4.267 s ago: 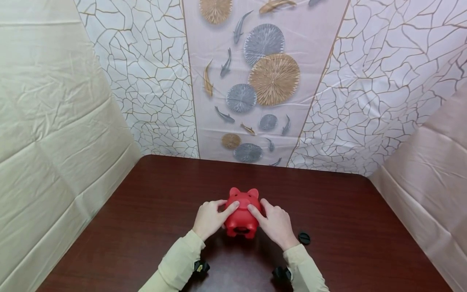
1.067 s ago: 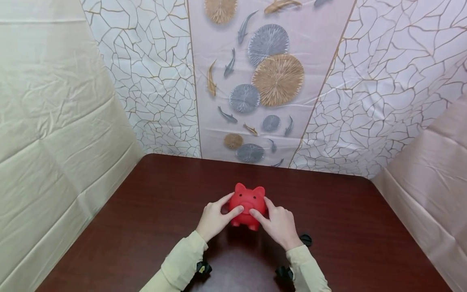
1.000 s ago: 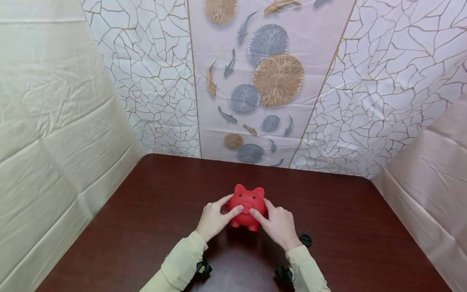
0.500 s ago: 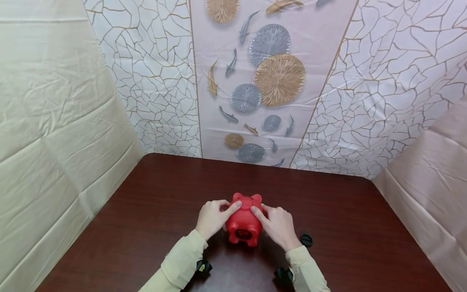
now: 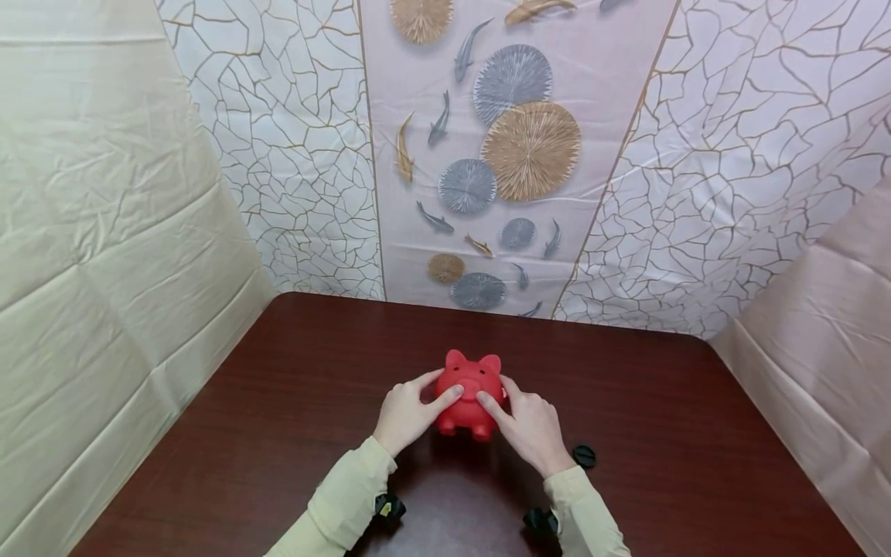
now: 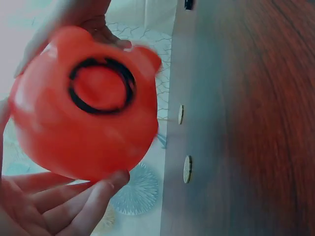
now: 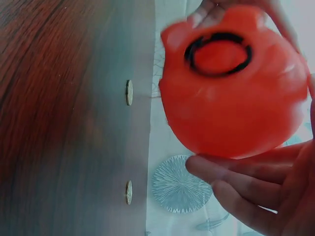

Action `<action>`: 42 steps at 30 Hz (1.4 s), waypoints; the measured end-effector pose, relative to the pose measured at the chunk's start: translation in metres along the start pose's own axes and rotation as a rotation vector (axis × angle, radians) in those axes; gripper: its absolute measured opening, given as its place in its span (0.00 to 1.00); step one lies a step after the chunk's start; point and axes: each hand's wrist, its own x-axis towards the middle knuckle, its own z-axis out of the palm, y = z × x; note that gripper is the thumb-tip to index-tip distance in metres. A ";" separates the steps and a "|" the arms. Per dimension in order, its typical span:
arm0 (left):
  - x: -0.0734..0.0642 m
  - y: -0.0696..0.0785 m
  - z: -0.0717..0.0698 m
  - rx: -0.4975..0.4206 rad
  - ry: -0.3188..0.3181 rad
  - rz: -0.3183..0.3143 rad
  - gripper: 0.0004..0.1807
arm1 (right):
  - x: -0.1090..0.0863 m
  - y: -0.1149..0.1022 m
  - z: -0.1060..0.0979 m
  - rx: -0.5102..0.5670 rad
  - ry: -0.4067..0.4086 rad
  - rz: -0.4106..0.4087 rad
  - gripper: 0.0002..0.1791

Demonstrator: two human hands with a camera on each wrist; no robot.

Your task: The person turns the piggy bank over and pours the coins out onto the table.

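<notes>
A red piggy bank [image 5: 469, 379] is held between both hands near the middle of the table, its face and snout toward the head camera. My left hand [image 5: 407, 414] grips its left side and my right hand [image 5: 534, 425] its right side, with both thumbs on the front. From below, the wrist views show a round opening with a black rim [image 7: 196, 66] in the belly, blurred by motion. Two coins, one nearer [image 6: 187, 169] and one farther [image 6: 180, 114], lie on the table beneath the bank. In the head view they are hidden.
A black round plug [image 5: 584, 456] lies on the table beside the right wrist. The dark brown table [image 5: 334, 348] ends at a patterned cloth backdrop [image 5: 299, 155], with plain cloth on both sides.
Half a second ago the piggy bank was tipped back with its belly opening facing the head camera; now it is turned face-forward. Both hands keep their grip, and the plug stays put.
</notes>
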 end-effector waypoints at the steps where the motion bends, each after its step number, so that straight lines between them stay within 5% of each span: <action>1: 0.001 -0.001 0.000 -0.022 -0.002 0.011 0.34 | 0.000 0.001 0.000 0.022 -0.002 0.002 0.38; 12: 0.007 -0.007 -0.008 -0.341 -0.106 0.122 0.44 | 0.003 0.006 -0.002 0.238 -0.076 -0.029 0.51; 18: 0.006 -0.003 -0.006 -0.348 -0.089 0.212 0.49 | 0.003 0.008 -0.003 0.310 -0.054 -0.102 0.55; 24: -0.001 0.009 -0.009 -0.347 -0.068 0.303 0.52 | 0.002 0.009 -0.002 0.272 0.064 -0.241 0.60; 32: 0.001 0.003 -0.002 -0.376 0.033 0.466 0.51 | 0.002 0.006 0.000 0.250 0.252 -0.413 0.62; 37: 0.002 -0.003 0.001 -0.311 0.124 0.592 0.50 | 0.002 0.005 0.003 0.255 0.362 -0.526 0.60; 42: 0.003 -0.004 0.002 -0.198 0.247 0.775 0.49 | 0.004 0.006 0.006 0.314 0.460 -0.662 0.47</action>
